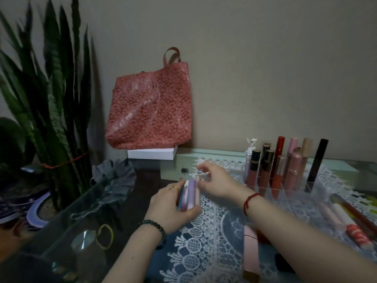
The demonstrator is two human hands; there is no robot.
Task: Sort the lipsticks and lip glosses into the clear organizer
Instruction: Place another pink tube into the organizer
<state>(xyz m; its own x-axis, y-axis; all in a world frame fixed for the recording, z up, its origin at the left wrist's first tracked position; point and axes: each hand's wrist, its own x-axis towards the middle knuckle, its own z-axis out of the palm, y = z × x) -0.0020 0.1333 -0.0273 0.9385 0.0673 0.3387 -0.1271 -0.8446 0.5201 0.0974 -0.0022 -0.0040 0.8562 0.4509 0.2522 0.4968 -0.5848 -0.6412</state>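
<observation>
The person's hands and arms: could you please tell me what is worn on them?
The left hand has a thin gold ring on one finger and a dark beaded bracelet at the wrist. The right hand has a red cord bracelet at its wrist. Both forearms are bare, and no sleeves are in view.

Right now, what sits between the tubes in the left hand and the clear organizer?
In the head view, only the right hand, reaching to the tubes that the left hand holds, and bare lace cloth before the organizer.
</observation>
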